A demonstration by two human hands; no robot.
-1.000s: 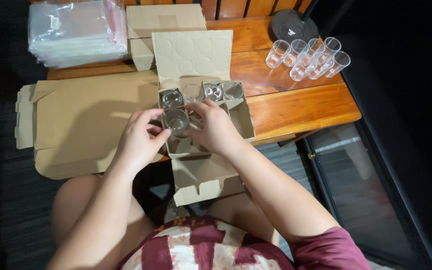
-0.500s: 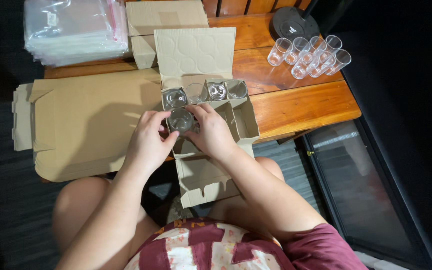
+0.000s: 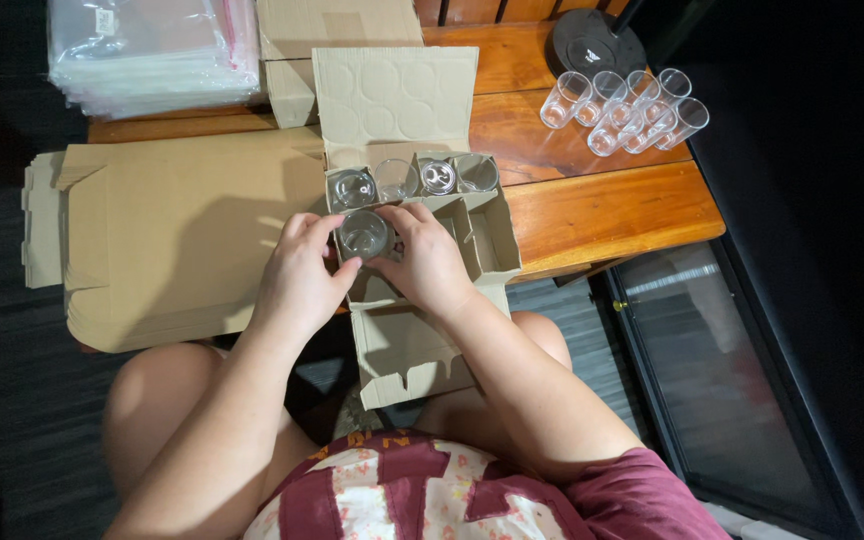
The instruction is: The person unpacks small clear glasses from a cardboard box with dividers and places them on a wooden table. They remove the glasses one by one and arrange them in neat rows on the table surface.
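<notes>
An open cardboard box [image 3: 497, 235] with inner dividers rests at the near edge of a wooden table [image 3: 612, 205]. Several clear glasses [image 3: 439, 176] stand in its far row. Both hands grip one more clear glass [image 3: 363, 233] over the box's second row: my left hand [image 3: 302, 280] on its left side, my right hand [image 3: 432, 262] on its right. The box's lid [image 3: 395, 95] stands open at the back and a front flap [image 3: 407, 350] hangs over my lap.
A stack of flat cardboard blanks [image 3: 172, 230] lies left of the box. Several loose clear glasses [image 3: 622, 110] stand at the table's far right beside a black round base [image 3: 597, 42]. Plastic bags [image 3: 152, 50] are piled far left, more folded cardboard [image 3: 337, 30] behind.
Both hands have stayed on the glass over the box and barely shifted; the camera view has moved a little.
</notes>
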